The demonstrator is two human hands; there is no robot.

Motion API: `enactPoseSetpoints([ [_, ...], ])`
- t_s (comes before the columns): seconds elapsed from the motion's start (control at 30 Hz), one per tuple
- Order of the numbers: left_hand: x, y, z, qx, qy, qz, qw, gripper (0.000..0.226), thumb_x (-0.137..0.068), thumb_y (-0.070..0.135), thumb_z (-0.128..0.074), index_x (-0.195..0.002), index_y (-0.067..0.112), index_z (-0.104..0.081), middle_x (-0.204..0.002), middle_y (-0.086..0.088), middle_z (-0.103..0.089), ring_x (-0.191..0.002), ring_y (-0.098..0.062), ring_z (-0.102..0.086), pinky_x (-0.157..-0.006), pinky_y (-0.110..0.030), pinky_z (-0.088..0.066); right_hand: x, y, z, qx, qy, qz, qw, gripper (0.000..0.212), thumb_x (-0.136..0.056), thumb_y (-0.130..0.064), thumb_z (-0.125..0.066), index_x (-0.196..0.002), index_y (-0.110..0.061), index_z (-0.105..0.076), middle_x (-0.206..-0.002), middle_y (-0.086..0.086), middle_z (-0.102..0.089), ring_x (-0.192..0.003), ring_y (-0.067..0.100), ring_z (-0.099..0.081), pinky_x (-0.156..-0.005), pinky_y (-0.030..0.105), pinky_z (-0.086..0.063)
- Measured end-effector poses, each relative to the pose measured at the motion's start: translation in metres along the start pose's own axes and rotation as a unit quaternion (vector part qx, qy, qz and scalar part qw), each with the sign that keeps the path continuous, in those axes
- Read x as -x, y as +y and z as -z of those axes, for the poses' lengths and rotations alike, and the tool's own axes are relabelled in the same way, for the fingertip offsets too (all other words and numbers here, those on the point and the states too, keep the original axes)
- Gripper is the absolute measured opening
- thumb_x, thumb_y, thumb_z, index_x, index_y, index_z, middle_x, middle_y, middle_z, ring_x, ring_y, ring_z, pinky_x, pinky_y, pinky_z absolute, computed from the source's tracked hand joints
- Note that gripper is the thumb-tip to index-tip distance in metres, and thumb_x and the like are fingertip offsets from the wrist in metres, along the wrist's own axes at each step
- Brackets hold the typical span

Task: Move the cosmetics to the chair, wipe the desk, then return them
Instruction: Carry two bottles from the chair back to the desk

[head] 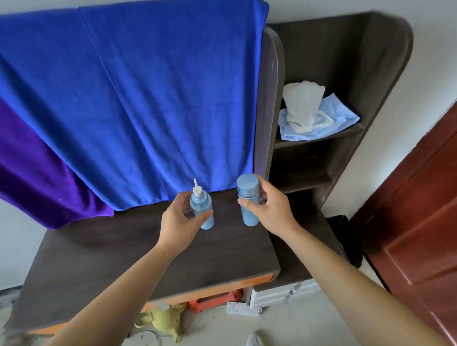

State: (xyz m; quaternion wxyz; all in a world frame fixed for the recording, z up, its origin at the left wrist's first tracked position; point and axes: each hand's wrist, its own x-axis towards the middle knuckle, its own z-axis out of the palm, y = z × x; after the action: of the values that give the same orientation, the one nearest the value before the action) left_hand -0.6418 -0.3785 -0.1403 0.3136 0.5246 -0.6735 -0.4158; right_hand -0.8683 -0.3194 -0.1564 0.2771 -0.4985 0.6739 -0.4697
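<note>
- Head view: your left hand (180,220) has thumb and fingers curled round a pale blue pump bottle (201,210), upright, its white nozzle pointing up.
- Your right hand (270,210) grips a second pale blue bottle with a round cap (247,199), tilted slightly left.
- Both bottles sit over the back of the dark desk (167,248), near each other but apart, just in front of the blue towel (134,92).
- You cannot tell how full either bottle is, nor whether their bases touch the desk.
- The top shelf compartment (353,130) holds a crumpled white cloth (302,103) lying on a light blue cloth (327,119).
- The lower compartments are too shadowed to read.
- The desk's near left corner is blurred.
</note>
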Motion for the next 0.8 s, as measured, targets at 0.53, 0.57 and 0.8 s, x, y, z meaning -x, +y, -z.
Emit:
enactPoseSetpoints([
  [0.53,-0.147,-0.090,-0.080,0.013,-0.066,0.129,0.989,0.040,-0.077,0.025,-0.081,-0.109,0.031,-0.056,-0.101,0.019,-0.066,-0.095,-0.006,-0.067,-0.085,-0.028,-0.054,-0.108,0.110,-0.084,-0.015,0.046,-0.132,0.990,0.065,-0.080,-0.021,-0.084,-0.137,-0.027,-0.053,-0.130,-0.005,-0.054,-0.122,0.015,-0.059,-0.105,0.044,-0.051],
  [0.57,-0.153,-0.092,-0.085,0.009,-0.072,0.128,0.989,0.041,-0.078,0.024,-0.080,-0.110,0.030,-0.055,-0.101,0.020,-0.066,-0.096,-0.005,-0.067,-0.084,-0.025,-0.053,-0.113,0.114,-0.085,-0.017,0.048,-0.134,0.990,0.067,-0.081,-0.021,-0.083,-0.138,-0.031,-0.051,-0.134,-0.006,-0.054,-0.124,0.015,-0.057,-0.106,0.045,-0.050],
  [0.8,-0.181,-0.110,-0.114,0.008,-0.104,0.120,0.987,0.044,-0.075,0.031,-0.078,-0.109,0.038,-0.051,-0.105,0.017,-0.068,-0.097,-0.005,-0.067,-0.089,-0.036,-0.056,-0.128,0.134,-0.084,0.009,0.042,-0.131,0.990,0.068,-0.092,-0.024,-0.072,-0.147,-0.038,-0.035,-0.148,-0.006,-0.050,-0.137,0.011,-0.048,-0.112,0.046,-0.044],
])
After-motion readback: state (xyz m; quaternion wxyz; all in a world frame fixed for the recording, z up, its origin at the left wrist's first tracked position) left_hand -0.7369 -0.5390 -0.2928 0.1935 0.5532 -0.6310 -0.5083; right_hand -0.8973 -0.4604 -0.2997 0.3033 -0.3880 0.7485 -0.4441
